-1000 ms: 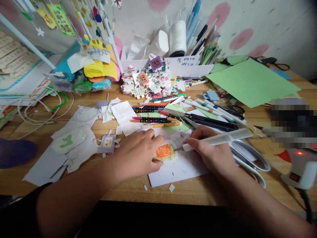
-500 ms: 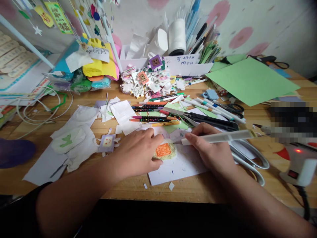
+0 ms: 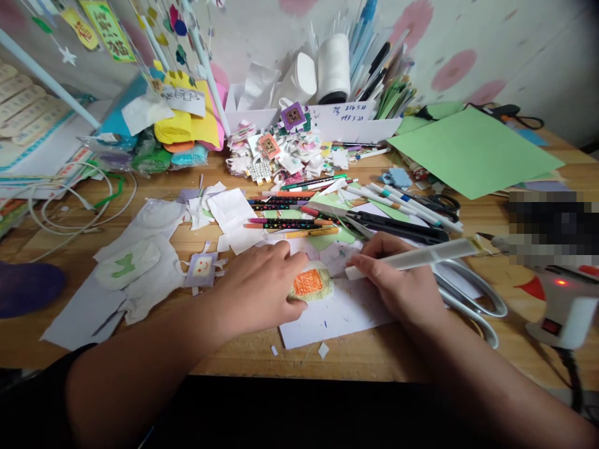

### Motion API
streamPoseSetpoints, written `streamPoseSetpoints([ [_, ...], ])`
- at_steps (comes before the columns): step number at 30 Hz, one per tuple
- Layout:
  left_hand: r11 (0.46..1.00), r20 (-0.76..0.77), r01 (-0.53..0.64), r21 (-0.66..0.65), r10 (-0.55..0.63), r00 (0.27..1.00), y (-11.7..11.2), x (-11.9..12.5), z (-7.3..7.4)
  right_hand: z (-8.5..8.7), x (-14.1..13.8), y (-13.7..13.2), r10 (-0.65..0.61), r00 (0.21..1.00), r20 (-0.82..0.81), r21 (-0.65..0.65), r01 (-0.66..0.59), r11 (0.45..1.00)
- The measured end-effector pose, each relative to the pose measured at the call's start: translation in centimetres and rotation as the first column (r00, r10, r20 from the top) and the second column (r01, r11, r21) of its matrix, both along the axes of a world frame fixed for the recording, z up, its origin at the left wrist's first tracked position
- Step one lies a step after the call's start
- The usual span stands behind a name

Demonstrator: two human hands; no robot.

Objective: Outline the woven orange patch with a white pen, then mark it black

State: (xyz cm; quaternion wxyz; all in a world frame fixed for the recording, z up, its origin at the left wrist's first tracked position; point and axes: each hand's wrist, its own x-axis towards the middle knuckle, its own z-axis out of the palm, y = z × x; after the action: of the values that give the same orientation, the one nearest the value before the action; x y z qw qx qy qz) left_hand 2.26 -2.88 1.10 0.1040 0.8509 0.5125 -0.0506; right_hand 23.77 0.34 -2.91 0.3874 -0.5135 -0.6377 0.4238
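Note:
My left hand (image 3: 264, 287) holds a rounded paper cutout (image 3: 309, 284) at its left edge, thumb below and fingers above. An orange rectangle is coloured on the cutout, with a yellow-green speckled border round it. Beneath lies a white sheet of paper (image 3: 346, 318) with small ink marks. In my right hand (image 3: 397, 280) is a white, translucent-barrelled marker pen (image 3: 430, 254), its front end pointing left at the cutout's right edge. Whether the tip touches the paper, I cannot tell. A lilac paper figure with a smiling face (image 3: 202, 269) lies left of my left hand.
Several patterned pens (image 3: 290, 223), a box cutter (image 3: 397, 226) and grey-handled scissors (image 3: 472, 299) lie beyond and beside my hands. A glue gun (image 3: 561, 305) with a lit red light stands at right. Green card (image 3: 477, 153) and a heap of small paper figures (image 3: 290, 149) are farther back.
The view has shifted very slightly. The marker pen's angle has changed a little in my right hand, while my left hand keeps its hold on the paper cutout.

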Motion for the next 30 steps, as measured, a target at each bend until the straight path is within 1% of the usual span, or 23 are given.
streamPoseSetpoints([
  [2, 1.0, -0.003, -0.002, -0.003, 0.002, 1.0, 0.0, 0.0, 0.1, -0.1, 0.1, 0.0, 0.01, 1.0, -0.029, -0.008, -0.011, 1.0],
  [5, 1.0, -0.011, -0.002, -0.006, 0.002, 1.0, 0.0, 0.1, 0.2, -0.3, 0.1, 0.0, -0.007, 1.0, -0.024, 0.0, 0.007, 1.0],
  [8, 1.0, -0.019, -0.011, -0.02, 0.011, 1.0, 0.0, 0.1, 0.2, -0.3, 0.2, 0.0, 0.007, 0.998, -0.059, -0.033, -0.009, 0.999],
  [10, 1.0, -0.019, -0.01, -0.02, 0.01, 1.0, 0.0, 0.1, 0.2, -0.3, 0.2, 0.0, -0.014, 0.998, -0.063, -0.028, 0.012, 1.0],
  [12, 1.0, -0.017, -0.008, -0.016, 0.007, 1.0, 0.1, 0.1, 0.1, -0.4, 0.3, 0.0, -0.001, 0.998, -0.064, -0.022, -0.001, 1.0],
  [14, 1.0, -0.017, -0.009, -0.012, 0.009, 1.0, 0.0, 0.1, 0.1, -0.4, 0.3, 0.0, 0.034, 0.994, -0.105, -0.051, -0.039, 0.998],
  [15, 1.0, -0.017, -0.011, -0.008, 0.011, 1.0, 0.0, 0.1, 0.1, -0.4, 0.3, -0.1, 0.026, 0.989, -0.148, -0.075, -0.037, 0.997],
  [16, 1.0, -0.018, -0.012, -0.005, 0.012, 1.0, -0.1, 0.2, 0.1, -0.3, 0.3, -0.1, -0.007, 0.981, -0.195, -0.103, -0.013, 0.995],
  [18, 1.0, -0.024, -0.014, -0.001, 0.014, 1.0, -0.2, 0.2, 0.1, 0.0, 0.3, -0.2, -0.112, 0.954, -0.278, -0.155, 0.071, 0.985],
  [20, 1.0, -0.029, -0.02, -0.009, 0.02, 0.999, -0.2, 0.2, 0.2, 0.2, 0.2, -0.3, -0.183, 0.929, -0.323, -0.177, 0.13, 0.975],
  [22, 1.0, -0.022, -0.022, -0.022, 0.021, 1.0, -0.1, 0.0, 0.3, 0.4, 0.2, -0.5, -0.178, 0.932, -0.316, -0.169, 0.13, 0.977],
  [25, 0.999, 0.03, -0.018, -0.044, 0.02, 0.999, 0.3, -0.4, 0.6, 0.1, 0.4, -0.7, -0.108, 0.953, -0.283, -0.163, 0.063, 0.985],
  [28, 0.993, 0.101, 0.006, -0.119, 0.006, 0.995, 0.7, -0.9, 0.9, -0.1, 0.4, -0.8, -0.073, 0.972, -0.223, -0.138, 0.043, 0.99],
  [30, 0.982, 0.12, 0.042, -0.183, -0.02, 0.993, 1.0, -1.2, 1.0, -0.1, 0.3, -0.9, -0.061, 0.987, -0.152, -0.091, 0.048, 0.995],
])
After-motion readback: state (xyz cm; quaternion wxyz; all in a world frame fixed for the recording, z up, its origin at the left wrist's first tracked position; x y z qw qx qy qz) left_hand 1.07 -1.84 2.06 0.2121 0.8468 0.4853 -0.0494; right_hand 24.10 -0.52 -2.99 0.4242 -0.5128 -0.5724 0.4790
